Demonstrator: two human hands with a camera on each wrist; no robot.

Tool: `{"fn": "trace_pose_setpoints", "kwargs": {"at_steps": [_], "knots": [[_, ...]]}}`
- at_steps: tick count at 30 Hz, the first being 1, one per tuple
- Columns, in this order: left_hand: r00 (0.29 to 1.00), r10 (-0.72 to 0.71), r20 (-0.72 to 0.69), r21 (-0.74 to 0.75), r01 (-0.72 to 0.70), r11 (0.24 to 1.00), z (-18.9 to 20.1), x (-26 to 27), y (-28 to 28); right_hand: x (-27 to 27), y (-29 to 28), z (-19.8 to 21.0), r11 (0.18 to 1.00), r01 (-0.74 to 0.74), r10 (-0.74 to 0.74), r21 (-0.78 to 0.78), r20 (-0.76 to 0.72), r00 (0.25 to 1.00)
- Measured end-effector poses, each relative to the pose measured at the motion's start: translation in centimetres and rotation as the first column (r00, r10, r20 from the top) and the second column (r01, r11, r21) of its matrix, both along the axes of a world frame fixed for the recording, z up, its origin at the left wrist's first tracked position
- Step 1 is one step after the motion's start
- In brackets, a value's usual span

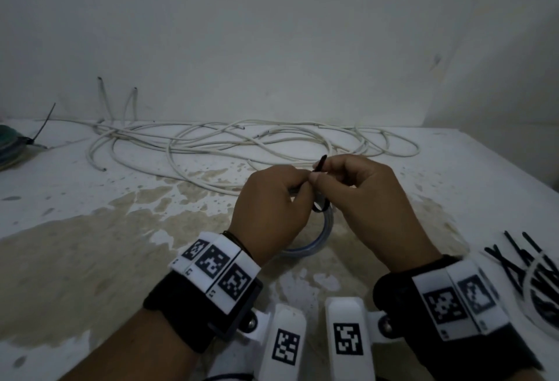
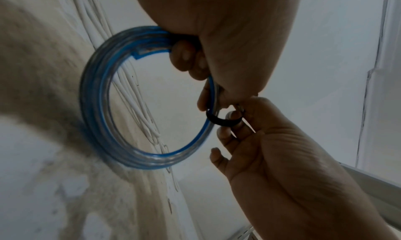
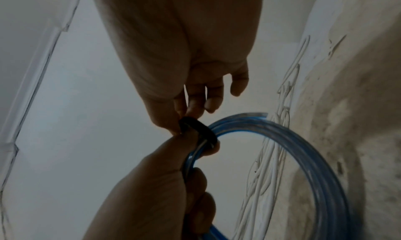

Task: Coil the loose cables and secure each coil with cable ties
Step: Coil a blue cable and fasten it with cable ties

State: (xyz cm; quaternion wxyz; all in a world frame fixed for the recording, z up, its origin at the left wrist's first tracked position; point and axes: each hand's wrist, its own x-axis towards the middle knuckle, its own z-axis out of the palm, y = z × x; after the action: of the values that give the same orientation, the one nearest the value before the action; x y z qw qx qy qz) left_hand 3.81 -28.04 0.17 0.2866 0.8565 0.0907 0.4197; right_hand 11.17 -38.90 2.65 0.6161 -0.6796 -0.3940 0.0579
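Note:
A small coil of clear blue cable [image 1: 321, 237] hangs between my hands above the stained white table [image 1: 90, 244]. My left hand [image 1: 298, 182] grips the coil [image 2: 97, 106] at its top, fingers curled round the strands. A black cable tie [image 1: 321, 205] is looped round the coil beside that grip, and its tail sticks up past my fingers. My right hand [image 1: 322, 179] pinches the tie [image 2: 223, 121] at the loop. In the right wrist view the black tie [image 3: 199, 130] wraps the blue coil [image 3: 303, 149] just under my right fingertips [image 3: 195, 111].
A tangle of loose white cables [image 1: 242, 141] lies along the back of the table by the wall. Several spare black cable ties [image 1: 520, 256] lie at the right edge beside a white round object [image 1: 544, 296]. A green coil [image 1: 12, 144] sits at the far left.

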Motion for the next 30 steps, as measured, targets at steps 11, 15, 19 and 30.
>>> {"fn": "trace_pose_setpoints", "kwargs": {"at_steps": [11, 15, 19, 30], "knots": [[0.996, -0.083, 0.017, -0.112, 0.085, 0.99, -0.3, 0.1, 0.6, -0.5, 0.2, -0.1, 0.995, 0.076, -0.082, 0.071, 0.091, 0.992], [0.998, -0.065, -0.01, 0.008, 0.066, 0.998, -0.5, 0.2, 0.5, 0.4, 0.1, -0.7, 0.994, 0.098, -0.093, -0.041, 0.125, 0.988], [0.986, -0.158, -0.049, -0.301, 0.136, 0.944, 0.0, 0.2, 0.1, 0.8, 0.0, -0.4, 0.981, 0.192, -0.195, 0.036, 0.117, 0.974], [0.966, -0.258, -0.024, -0.443, 0.221, 0.869, 0.5, 0.0, 0.0, 1.0, -0.2, -0.7, 0.986, 0.159, -0.167, 0.05, 0.323, 0.932]]}}
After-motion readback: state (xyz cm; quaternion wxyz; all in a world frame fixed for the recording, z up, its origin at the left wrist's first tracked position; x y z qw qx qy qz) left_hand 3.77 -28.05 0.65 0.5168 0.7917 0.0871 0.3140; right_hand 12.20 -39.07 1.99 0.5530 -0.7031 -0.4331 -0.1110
